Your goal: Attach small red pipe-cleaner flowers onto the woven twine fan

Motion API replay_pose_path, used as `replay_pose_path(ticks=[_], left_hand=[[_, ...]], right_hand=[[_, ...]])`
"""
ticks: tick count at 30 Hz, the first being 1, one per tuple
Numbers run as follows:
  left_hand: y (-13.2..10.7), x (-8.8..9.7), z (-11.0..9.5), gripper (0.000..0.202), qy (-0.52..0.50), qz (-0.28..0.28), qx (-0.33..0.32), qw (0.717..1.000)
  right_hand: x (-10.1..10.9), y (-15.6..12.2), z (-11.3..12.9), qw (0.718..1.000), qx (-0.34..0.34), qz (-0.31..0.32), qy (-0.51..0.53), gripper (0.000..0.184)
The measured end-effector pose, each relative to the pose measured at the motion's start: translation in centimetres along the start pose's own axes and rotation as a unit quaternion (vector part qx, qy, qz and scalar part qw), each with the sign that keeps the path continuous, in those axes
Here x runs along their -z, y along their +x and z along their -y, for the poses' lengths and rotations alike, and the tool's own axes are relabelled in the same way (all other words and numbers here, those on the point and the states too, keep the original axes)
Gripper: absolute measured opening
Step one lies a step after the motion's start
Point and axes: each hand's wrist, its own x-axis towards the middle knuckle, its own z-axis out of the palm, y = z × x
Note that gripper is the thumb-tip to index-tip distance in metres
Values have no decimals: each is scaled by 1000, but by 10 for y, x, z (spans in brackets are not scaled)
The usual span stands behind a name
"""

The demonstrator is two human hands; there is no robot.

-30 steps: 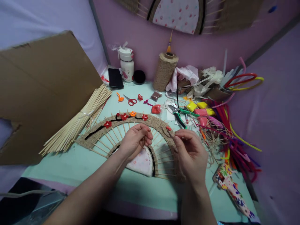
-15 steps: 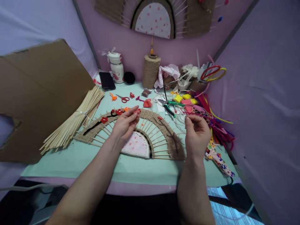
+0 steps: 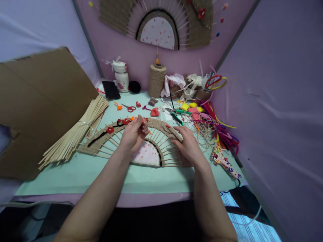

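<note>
A half-round fan of sticks woven with jute twine (image 3: 156,124) lies on the table, with red and orange flowers and a black line on its left arc. At its flat centre sits a white half-disc with pink dots (image 3: 146,155). My left hand (image 3: 133,136) is above the fan's middle, its fingers curled in and the thumb raised. Whatever it holds is hidden; a small reddish spot shows near its fingertips. Over the fan's right arc is my right hand (image 3: 188,144), thumb and fingers apart, nothing visible between them. A small red piece (image 3: 168,126) rests on the arc near it.
Bundled sticks (image 3: 75,131) lean by a cardboard sheet (image 3: 45,101) at left. Behind are red scissors (image 3: 129,108), a twine cone (image 3: 157,80), a bottle (image 3: 121,76) and green-handled pliers (image 3: 178,117). Pipe cleaners (image 3: 224,129) and a patterned glue gun (image 3: 225,163) lie right.
My right hand has moved left and down from the twine tangle to the fan's right arc and has opened. My left hand's fingers have curled in. The view has shifted slightly.
</note>
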Motion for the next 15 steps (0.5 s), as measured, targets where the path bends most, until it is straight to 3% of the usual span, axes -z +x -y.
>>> replay_pose_path(ticks=[4,5,9,12,15], left_hand=[[-12,-4,-3,42,-13,19,-1,1000],[-16,-4,-6,41,-16,26,0,1000],[-35,9,-34,41,-3,24,-20,999],[-49,31,-71,37,-23,-40,-135,990],[-58,49,-99,27,-64,-79,-214,972]], right_hand=[[-15,10,6,999,25,37,19,65],[-19,12,10,998,27,50,22,61],[-19,3,31,992,38,120,22,15],[12,-31,45,984,46,173,21,23],[67,-84,53,974,10,224,36,29]])
